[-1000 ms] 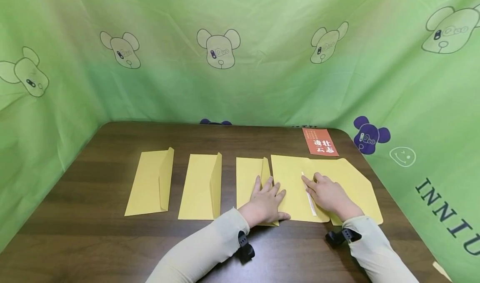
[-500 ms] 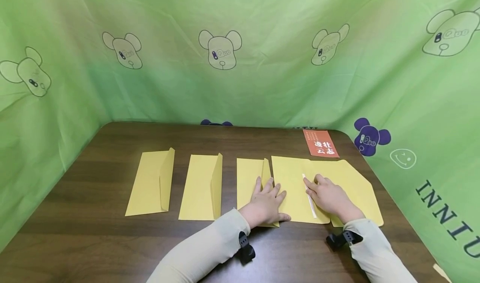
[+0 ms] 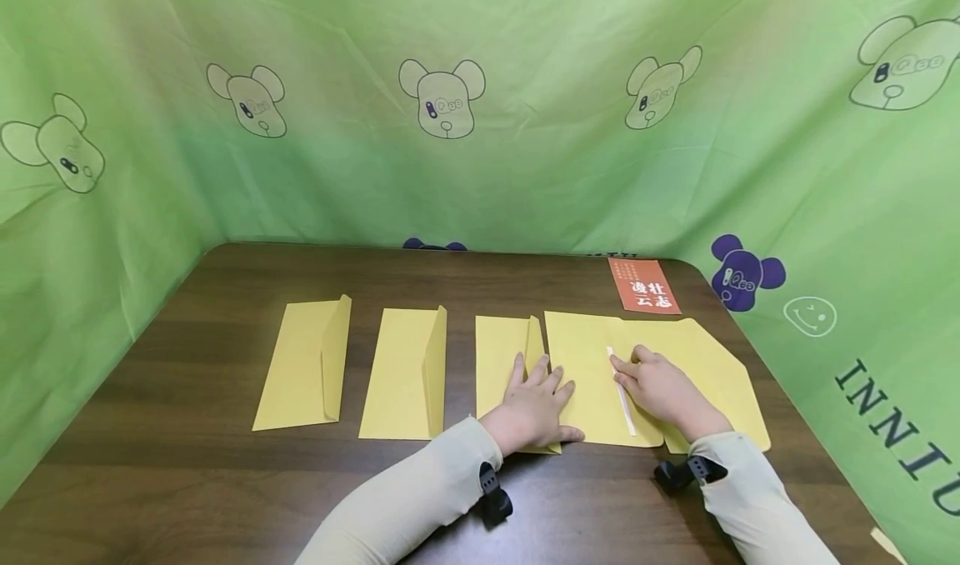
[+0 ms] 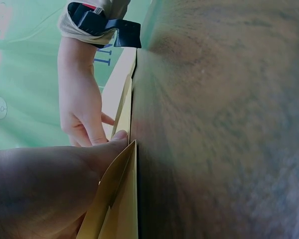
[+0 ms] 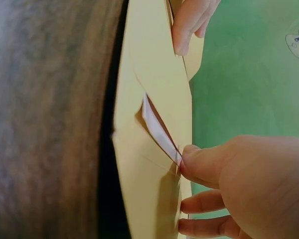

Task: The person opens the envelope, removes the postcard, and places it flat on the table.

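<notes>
My left hand (image 3: 528,411) lies spread, palm down, over a folded yellow envelope (image 3: 495,348) and the left edge of an unfolded yellow envelope (image 3: 577,340). At that unfolded envelope's pocket mouth, my right hand (image 3: 667,390) pinches the edge with thumb and forefinger. A white paper strip (image 3: 626,411) shows along the mouth. The right wrist view shows the mouth gaping, with white paper (image 5: 158,130) inside and my right thumb (image 5: 204,162) at its end. How far the paper reaches in is hidden. In the left wrist view a folded envelope's edge (image 4: 122,199) stands slightly raised.
Two more folded yellow envelopes, one on the far left (image 3: 296,365) and one nearer the middle (image 3: 397,373), lie on the brown wooden table (image 3: 225,498). A red card (image 3: 645,286) with white characters lies at the back right. Green cloth (image 3: 450,190) hangs around the table.
The head view shifts slightly. Both hands stay in nearly the same places, and the envelopes and red card keep their positions on the table.
</notes>
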The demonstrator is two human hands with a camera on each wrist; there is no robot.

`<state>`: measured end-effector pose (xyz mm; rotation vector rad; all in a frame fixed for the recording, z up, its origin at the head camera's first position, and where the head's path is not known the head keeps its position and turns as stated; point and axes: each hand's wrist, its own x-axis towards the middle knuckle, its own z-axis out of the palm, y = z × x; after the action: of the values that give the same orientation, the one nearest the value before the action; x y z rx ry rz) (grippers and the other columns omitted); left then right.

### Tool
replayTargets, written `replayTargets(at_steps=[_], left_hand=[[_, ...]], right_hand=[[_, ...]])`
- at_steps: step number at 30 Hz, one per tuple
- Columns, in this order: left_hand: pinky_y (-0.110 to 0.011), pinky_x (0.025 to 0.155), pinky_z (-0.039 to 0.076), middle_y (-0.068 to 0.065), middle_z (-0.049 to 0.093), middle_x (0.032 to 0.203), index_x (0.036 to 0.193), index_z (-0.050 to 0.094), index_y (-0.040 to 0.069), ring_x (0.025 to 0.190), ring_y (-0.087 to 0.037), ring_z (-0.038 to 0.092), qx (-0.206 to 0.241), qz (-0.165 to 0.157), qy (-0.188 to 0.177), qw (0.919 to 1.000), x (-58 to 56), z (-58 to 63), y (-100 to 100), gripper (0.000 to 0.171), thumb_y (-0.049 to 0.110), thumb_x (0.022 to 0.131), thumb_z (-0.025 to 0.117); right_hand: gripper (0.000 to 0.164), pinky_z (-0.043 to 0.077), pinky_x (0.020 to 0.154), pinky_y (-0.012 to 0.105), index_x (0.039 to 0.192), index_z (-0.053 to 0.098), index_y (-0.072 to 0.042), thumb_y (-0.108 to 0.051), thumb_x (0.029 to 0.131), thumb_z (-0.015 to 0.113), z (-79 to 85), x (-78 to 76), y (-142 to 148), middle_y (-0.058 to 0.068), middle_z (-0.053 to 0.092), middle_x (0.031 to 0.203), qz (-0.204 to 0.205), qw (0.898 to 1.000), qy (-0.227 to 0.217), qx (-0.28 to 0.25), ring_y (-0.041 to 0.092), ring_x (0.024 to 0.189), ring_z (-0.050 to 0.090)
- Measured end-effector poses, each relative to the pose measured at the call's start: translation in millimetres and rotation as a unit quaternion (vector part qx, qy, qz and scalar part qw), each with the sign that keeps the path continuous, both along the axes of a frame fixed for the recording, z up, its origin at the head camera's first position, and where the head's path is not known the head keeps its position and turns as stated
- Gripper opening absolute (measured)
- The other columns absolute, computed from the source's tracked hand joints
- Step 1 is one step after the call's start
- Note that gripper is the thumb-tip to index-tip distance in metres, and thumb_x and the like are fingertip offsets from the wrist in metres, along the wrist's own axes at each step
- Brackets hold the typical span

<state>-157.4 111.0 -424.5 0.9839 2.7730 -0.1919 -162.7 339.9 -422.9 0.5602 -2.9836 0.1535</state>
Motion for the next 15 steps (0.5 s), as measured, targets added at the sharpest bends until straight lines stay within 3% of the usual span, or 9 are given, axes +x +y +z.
replayTargets(at_steps=[15], left_hand=[[-0.05,0.119,0.001,0.011,0.021,0.163,0.158,0.027,0.036,0.152,-0.017,0.008,0.002,0.001,-0.005,1.0,-1.2,-1.9,0.1,0.079,0.078,0.091,0.035]], right_hand=[[0.031,0.046,0.062,0.041,0.121,0.068,0.007,-0.007,0.093,0.063,1.1,-1.7,-0.2,0.007,0.046,0.082,0.005,1.0,0.004,-0.004,0.02,0.067,0.047]])
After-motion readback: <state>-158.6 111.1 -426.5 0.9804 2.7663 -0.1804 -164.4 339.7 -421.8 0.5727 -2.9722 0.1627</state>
